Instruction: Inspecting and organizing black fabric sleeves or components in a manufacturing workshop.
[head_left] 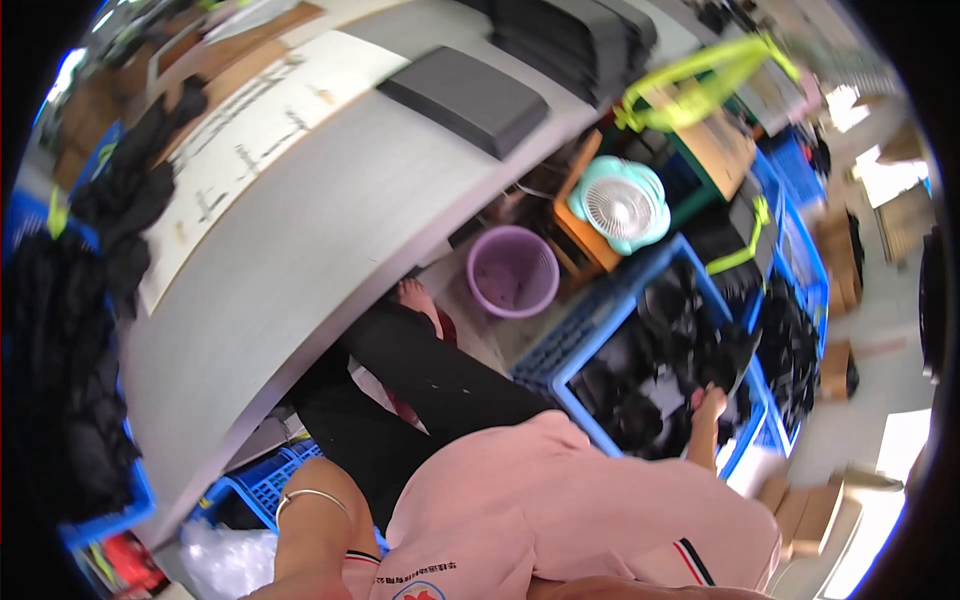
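At the right, my right hand [708,402] reaches into a blue crate [590,425] filled with black pieces [625,385]. Its fingers are curled at a dark, flat-looking black piece [738,362] that sticks up from the pile; motion blur hides its exact kind. My left hand [322,478] is low at the left, beside my thigh, below the table edge. A thin bangle circles that wrist. The left fingers are out of sight, so what they hold, if anything, cannot be told.
A grey table [300,245] carries a white marked board [260,140] and a black box-like block [465,100]. Beyond my feet stand a purple bin [513,272] and a mint fan [620,205] on an orange stool. More blue crates with black goods flank both sides.
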